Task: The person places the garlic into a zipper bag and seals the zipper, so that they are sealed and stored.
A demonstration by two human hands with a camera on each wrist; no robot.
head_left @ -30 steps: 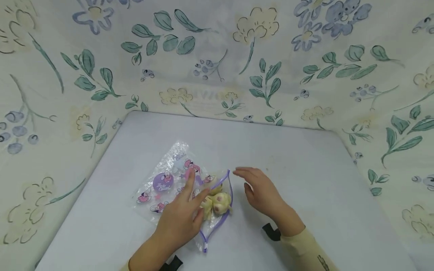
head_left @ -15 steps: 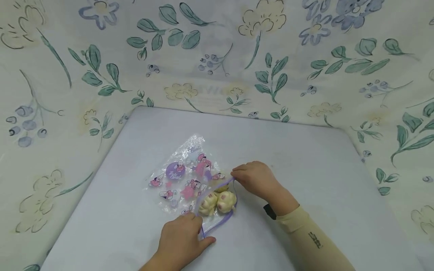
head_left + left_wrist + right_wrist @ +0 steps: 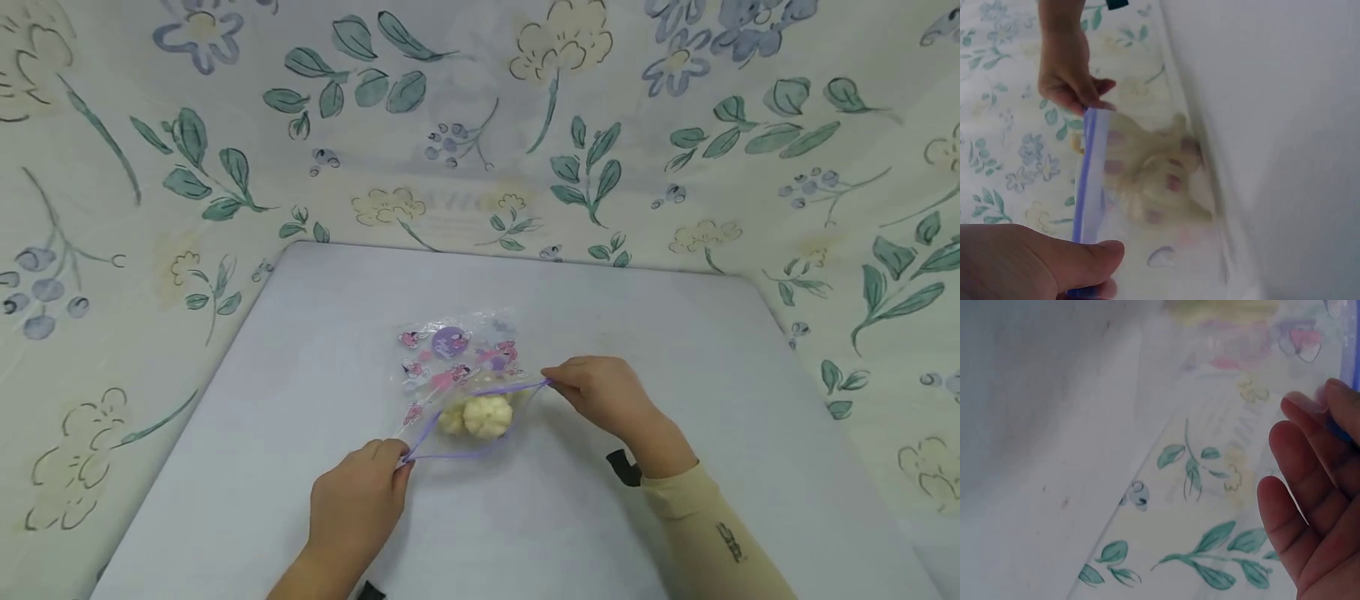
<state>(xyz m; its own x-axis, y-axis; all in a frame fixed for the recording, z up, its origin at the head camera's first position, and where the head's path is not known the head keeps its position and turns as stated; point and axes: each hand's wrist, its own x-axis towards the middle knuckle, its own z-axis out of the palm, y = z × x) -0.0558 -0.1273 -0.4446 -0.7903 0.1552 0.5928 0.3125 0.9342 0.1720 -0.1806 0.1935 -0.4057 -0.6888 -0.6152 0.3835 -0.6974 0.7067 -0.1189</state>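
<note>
A clear plastic zip bag (image 3: 427, 375) with pink and purple cartoon prints lies on the white table, its purple-edged mouth spread toward me. Pale knobbly bulbs that look like garlic (image 3: 487, 416) are inside, near the mouth. My left hand (image 3: 358, 498) pinches the near left corner of the purple zip. The far right corner is pinched by my right hand (image 3: 611, 396) between thumb and forefinger. In the left wrist view the bulbs (image 3: 1154, 175) show blurred through the film, below the purple strip (image 3: 1086, 181). The right wrist view shows the other fingers (image 3: 1288, 519) of my right hand loosely spread.
The white table (image 3: 675, 333) extends around the bag on every side. A floral cloth (image 3: 480, 125) hangs behind it and along both sides. A black strap piece (image 3: 624, 468) sits by my right wrist.
My left hand went from lying over the bag to pinching its mouth's left corner. My right hand came to the other corner. The bag turned, and its mouth was pulled wide.
</note>
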